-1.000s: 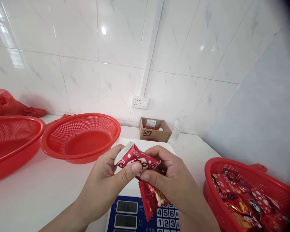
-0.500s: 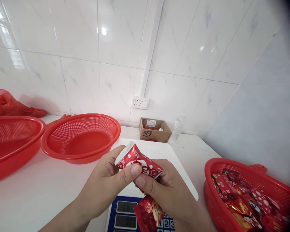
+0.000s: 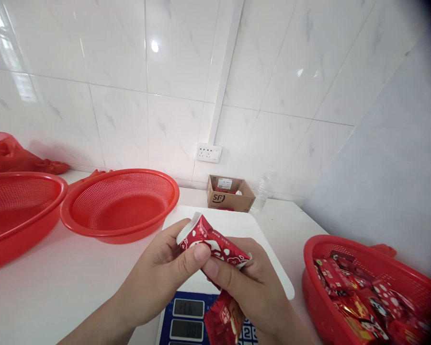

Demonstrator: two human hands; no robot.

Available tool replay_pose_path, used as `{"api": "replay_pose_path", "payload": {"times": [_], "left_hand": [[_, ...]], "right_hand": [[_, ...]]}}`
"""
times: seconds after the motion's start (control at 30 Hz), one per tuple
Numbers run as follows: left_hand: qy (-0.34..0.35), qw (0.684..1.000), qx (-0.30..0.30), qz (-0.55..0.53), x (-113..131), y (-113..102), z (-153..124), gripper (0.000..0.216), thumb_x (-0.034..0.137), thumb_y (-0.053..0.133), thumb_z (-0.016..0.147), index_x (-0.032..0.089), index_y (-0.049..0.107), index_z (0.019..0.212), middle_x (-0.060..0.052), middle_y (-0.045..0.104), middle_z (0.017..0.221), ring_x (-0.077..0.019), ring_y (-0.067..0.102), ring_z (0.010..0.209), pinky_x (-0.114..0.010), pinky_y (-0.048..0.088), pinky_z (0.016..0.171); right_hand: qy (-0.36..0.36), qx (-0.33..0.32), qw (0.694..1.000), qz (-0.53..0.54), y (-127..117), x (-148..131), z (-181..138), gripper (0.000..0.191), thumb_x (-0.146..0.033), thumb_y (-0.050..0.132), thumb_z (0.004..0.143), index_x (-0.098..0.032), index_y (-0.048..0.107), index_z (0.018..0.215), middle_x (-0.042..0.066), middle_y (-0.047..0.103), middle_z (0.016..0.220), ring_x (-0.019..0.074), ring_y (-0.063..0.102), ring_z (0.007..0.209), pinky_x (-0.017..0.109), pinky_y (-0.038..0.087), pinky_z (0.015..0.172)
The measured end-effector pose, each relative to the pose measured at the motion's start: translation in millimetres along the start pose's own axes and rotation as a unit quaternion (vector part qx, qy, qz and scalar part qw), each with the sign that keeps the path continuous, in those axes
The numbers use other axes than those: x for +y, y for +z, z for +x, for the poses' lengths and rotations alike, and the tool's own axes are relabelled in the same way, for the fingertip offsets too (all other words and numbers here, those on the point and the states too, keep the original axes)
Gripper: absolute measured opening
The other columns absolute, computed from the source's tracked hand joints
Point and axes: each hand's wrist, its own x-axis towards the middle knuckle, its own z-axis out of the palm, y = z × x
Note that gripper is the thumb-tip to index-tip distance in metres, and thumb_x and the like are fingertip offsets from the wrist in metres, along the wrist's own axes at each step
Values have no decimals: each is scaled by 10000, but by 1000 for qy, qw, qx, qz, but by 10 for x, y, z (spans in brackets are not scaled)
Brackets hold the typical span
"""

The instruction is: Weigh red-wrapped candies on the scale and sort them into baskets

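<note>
A red candy packet [image 3: 215, 242] with white print and crimped ends lies across the fingers of both hands. My left hand [image 3: 165, 261] grips its left half, thumb pressed on the front. My right hand [image 3: 256, 282] closes on its right half from below, the two thumbs side by side. A second packet, red and gold [image 3: 224, 316], hangs under my right hand, its upper part hidden by the fingers. Beneath both hands stands a white weighing scale [image 3: 237, 220] with a blue panel of displays and keys.
On the right, a red basket [image 3: 311, 287] holds several wrapped snacks. Two red perforated baskets [image 3: 118, 235] [image 3: 32, 230] stand on the left, near red plastic bags [image 3: 14, 155]. Against the wall are a small cardboard box [image 3: 232, 201] and a clear plastic bottle [image 3: 263, 189].
The packet has shifted slightly to the right and turned a little between my hands. The hanging packet has also moved slightly right. Both hands keep their grip.
</note>
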Motion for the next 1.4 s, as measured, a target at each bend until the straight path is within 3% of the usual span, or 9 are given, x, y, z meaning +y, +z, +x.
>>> {"api": "replay_pose_path", "payload": {"times": [0.2, 0.37, 0.7, 0.9, 1.1, 1.27, 1.4], "left_hand": [[-6, 999, -6, -32, -7, 15, -6, 228, 440, 680, 844, 233, 714, 934, -30, 719, 884, -207, 655, 869, -291, 513, 750], [-7, 999, 23, -48, -50, -19, 1, 189, 407, 701, 836, 218, 699, 847, -9, 686, 800, -170, 627, 785, -254, 503, 705], [-16, 998, 51, -12, -32, -32, -22, 265, 431, 716, 816, 180, 649, 768, 18, 633, 694, -107, 544, 657, -185, 461, 606], [-10, 999, 23, -28, -40, -21, -1, 177, 388, 722, 824, 217, 681, 844, 24, 677, 764, -125, 619, 766, -168, 478, 656], [-13, 999, -18, -26, -59, -53, 5, 167, 382, 682, 860, 222, 726, 887, 12, 662, 762, -115, 586, 716, -182, 479, 660], [-16, 998, 51, -17, -56, -54, 3, 255, 450, 671, 848, 202, 733, 852, -17, 685, 770, -146, 570, 699, -240, 482, 662], [-26, 994, 105, 0, -19, -12, 1, 333, 515, 699, 794, 182, 711, 789, -11, 647, 703, -142, 533, 654, -233, 463, 599]], "right_hand": [[1, -9, 1000, 7, 16, -38, 4, 407, -374, 592, 896, -205, 368, 601, -58, 289, 577, 100, 258, 554, 270, 224, 515], [39, -17, 999, 8, 11, -31, 11, 407, -441, 560, 905, -208, 381, 623, -61, 293, 572, 96, 250, 539, 263, 206, 493], [66, -68, 994, 57, -46, 15, 75, 457, -455, 760, 747, -190, 422, 589, -78, 338, 545, 70, 265, 520, 238, 210, 466], [78, -61, 995, 25, -48, 5, 62, 400, -405, 761, 757, -189, 458, 610, -66, 379, 568, 81, 316, 548, 232, 255, 490], [89, -46, 994, 32, -15, -10, 65, 294, -354, 767, 759, -181, 549, 663, -53, 456, 617, 95, 384, 603, 220, 332, 548], [131, -74, 988, -22, -137, -4, 43, 344, -433, 805, 699, -174, 581, 666, -71, 425, 584, 75, 358, 547, 210, 290, 501], [138, -25, 988, -70, -270, -38, 21, 491, -639, 722, 692, -163, 623, 765, -65, 436, 579, 73, 340, 508, 211, 251, 457]]}}
